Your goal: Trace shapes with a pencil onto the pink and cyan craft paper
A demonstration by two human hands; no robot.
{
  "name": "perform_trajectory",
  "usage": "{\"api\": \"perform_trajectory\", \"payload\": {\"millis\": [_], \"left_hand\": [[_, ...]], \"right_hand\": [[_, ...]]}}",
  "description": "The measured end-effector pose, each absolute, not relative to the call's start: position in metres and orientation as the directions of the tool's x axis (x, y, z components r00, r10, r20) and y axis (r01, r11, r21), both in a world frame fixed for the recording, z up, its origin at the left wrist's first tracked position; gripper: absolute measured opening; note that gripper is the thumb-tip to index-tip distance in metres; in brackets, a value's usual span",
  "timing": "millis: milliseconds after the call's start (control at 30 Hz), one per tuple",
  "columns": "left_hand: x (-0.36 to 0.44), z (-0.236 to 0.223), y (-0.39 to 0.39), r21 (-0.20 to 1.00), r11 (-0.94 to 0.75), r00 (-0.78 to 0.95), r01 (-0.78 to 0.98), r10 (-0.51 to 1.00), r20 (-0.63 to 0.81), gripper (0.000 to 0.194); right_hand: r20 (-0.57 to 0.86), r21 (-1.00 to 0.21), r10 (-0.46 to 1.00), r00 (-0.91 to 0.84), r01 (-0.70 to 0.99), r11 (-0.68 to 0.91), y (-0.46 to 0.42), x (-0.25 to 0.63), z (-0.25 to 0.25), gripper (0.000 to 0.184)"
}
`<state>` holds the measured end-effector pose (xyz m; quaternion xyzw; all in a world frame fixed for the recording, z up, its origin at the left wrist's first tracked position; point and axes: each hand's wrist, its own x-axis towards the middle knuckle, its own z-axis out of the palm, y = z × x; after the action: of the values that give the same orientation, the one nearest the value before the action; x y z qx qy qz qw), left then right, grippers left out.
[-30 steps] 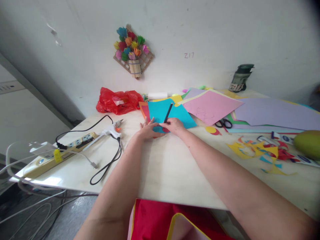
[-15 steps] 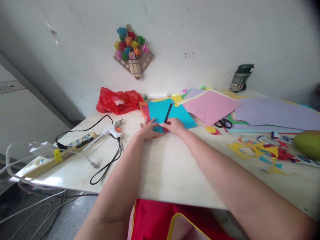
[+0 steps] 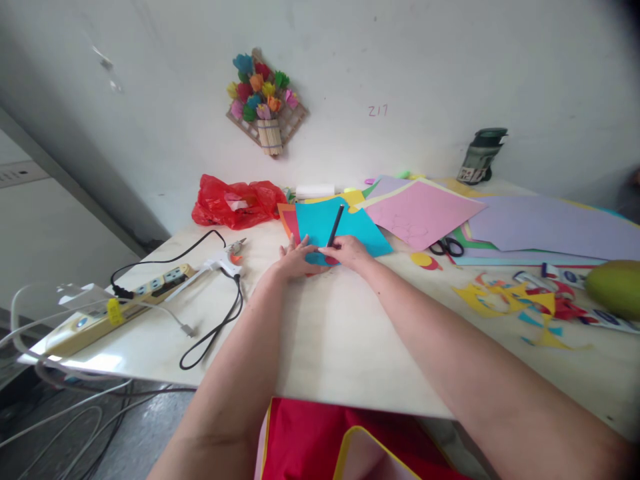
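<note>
My right hand is closed on a black pen, whose tip rests on the near corner of a blue paper sheet. My left hand lies flat with fingers spread, pressing that same corner and a small red piece beneath it. An orange-red sheet pokes out under the blue one on its left. Both hands touch each other at the paper's corner, far out on the pale table.
A pink sheet and lilac sheets lie right, with scissors and coloured scraps. A glue gun, power strip and red bag sit left. A green fruit is far right.
</note>
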<state>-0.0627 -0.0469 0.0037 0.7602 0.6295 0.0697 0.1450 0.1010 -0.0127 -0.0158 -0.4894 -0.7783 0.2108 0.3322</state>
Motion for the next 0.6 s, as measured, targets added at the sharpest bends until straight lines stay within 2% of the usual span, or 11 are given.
{"api": "perform_trajectory", "payload": {"millis": [467, 600], "left_hand": [[-0.0622, 0.004, -0.0472, 0.328, -0.164, 0.196, 0.93, 0.978, -0.069, 0.072], [-0.0617, 0.0068, -0.0497, 0.336, -0.17, 0.204, 0.926, 0.977, -0.069, 0.07]], "right_hand": [[0.289, -0.696, 0.904, -0.314, 0.579, 0.424, -0.0115, 0.1016, -0.0173, 0.029], [0.296, -0.757, 0.915, -0.273, 0.518, 0.399, -0.0101, 0.1021, -0.0179, 0.029]]}}
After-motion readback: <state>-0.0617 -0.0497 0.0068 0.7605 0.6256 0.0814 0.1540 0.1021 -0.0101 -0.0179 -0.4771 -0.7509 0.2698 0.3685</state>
